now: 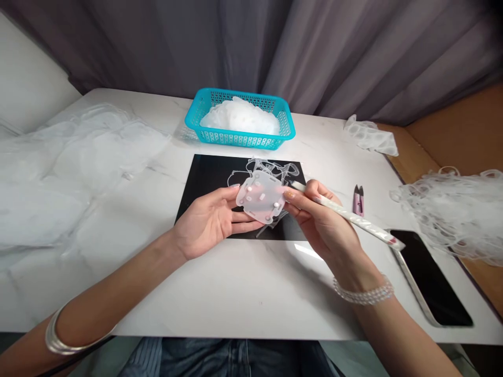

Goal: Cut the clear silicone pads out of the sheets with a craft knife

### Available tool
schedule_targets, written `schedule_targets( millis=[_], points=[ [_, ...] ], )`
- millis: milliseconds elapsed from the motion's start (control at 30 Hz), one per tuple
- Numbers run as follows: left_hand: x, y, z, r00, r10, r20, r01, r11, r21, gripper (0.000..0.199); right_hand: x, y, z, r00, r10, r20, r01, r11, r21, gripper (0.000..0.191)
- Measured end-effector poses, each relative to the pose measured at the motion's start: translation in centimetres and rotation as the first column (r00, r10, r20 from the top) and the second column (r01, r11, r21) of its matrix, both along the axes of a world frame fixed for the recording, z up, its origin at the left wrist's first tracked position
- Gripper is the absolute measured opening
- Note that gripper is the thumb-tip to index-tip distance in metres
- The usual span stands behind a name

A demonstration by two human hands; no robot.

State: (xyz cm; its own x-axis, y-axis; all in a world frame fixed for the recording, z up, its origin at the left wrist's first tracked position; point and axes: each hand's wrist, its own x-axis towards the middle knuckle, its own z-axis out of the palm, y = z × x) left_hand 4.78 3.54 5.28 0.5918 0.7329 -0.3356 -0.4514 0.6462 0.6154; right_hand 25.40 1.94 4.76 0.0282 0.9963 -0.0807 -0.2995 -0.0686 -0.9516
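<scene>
Both hands on one clear part, pen-like tool kept in the grip

We see a white table [220, 298] filling most of the frame. Clear plastic pieces [106, 141] heap at upper left, prob. parked there to leave the middle free. At right, a cardboard box [444, 115] has tangled offcuts [463, 214] by it, prob. kept apart from the rest. Upper centre, a blue basket [245, 137] holds more pieces. Mid-frame lies a black mat [208, 183], dark prob. b/c see-through stuff shows up better on it.

Above it, the L hand [208, 220] has half-curled fingers behind the translucent part [267, 183], thumb at its edge, a light cradle. The R hand [326, 220] is nearly closed on the pen-like tool [361, 224], one fingertip also steadying the part's R edge; we think this saves putting the tool down.

Phone [428, 277] sits lower right; pink snips [358, 201] lie right of centre, prob. for quick reach.
</scene>
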Motion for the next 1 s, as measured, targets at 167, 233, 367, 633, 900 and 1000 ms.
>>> schedule_targets(
  millis=[167,233,367,633,900,1000],
  points=[
    [0.0,0.0,0.0,0.999,0.005,0.036,-0.004,0.999,-0.033,0.040,0.3,0.2,-0.1,1.000,-0.007,-0.028,0.007,1.000,-0.011,0.047],
    [0.1,-0.1,0.0,0.999,0.021,0.032,-0.020,0.999,-0.036,0.042,0.3,0.2,-0.1,1.000,-0.024,-0.004,0.024,1.000,0.020,0.045],
    [0.3,-0.1,-0.3,0.994,0.102,-0.046,-0.106,0.990,-0.095,0.049,-0.5,-0.7,0.3,0.978,-0.123,0.166,0.096,0.983,0.159,0.042],
    [0.5,-0.2,-0.6,0.998,0.025,0.060,-0.017,0.991,-0.134,0.058,-1.6,-1.7,1.3,0.960,-0.097,0.261,0.036,0.973,0.229,0.035],
    [0.2,-0.2,-0.5,0.996,0.018,0.090,-0.003,0.987,-0.162,0.060,1.2,0.3,0.0,0.983,-0.176,0.055,0.170,0.980,0.100,0.033],
    [0.1,-0.2,-0.4,0.995,0.015,0.095,0.000,0.988,-0.156,0.060,1.1,0.2,0.1,0.982,-0.182,0.051,0.176,0.979,0.103,0.033]
  ],
)
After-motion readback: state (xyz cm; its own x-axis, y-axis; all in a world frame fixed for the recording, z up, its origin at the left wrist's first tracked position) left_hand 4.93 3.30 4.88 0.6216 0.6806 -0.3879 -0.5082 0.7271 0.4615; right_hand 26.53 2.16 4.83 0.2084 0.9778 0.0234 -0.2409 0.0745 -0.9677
